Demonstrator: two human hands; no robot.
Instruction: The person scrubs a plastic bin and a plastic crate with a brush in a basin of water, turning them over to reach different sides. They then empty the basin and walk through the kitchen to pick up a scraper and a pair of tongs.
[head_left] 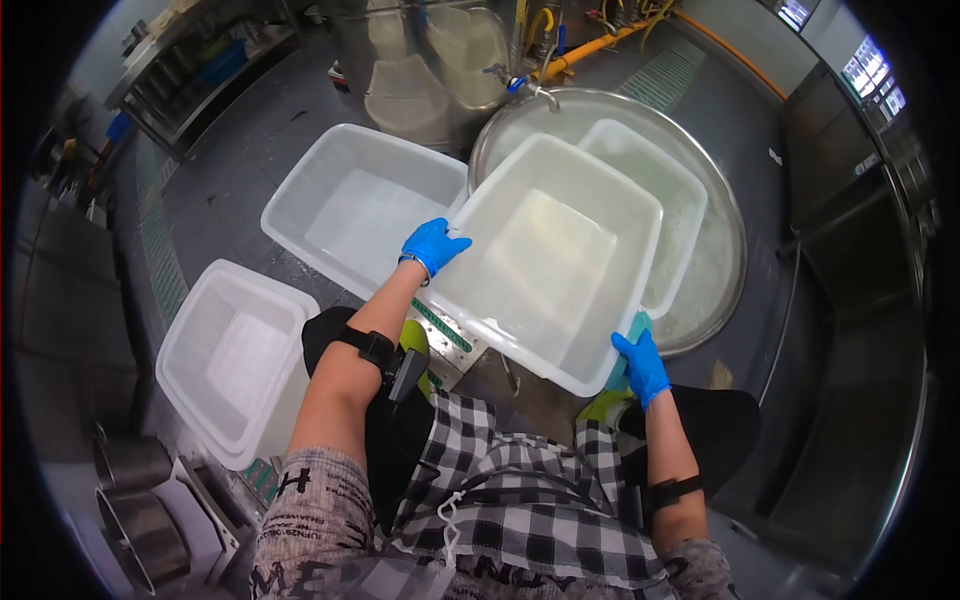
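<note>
A large white plastic tub [545, 300] is tilted in front of me, resting over the near edge of a wide round metal basin [742, 235]. My left hand [433, 246], in a blue glove, grips the tub's left rim. At the tub's lower right corner, my blue-gloved right hand [643, 366] is closed on a teal cloth [633, 335] against the outer side. Its fingertips partly hide behind the cloth and tub. Another white tub [690, 190] lies in the basin's cloudy water, partly covered by the first.
A second large white tub [310, 225] stands on the floor to the left, with a stack of white baskets [235, 440] nearer me. A tap [545, 97] reaches over the basin. Metal pots [145, 535] are at lower left, and steel cabinets [850, 330] line the right.
</note>
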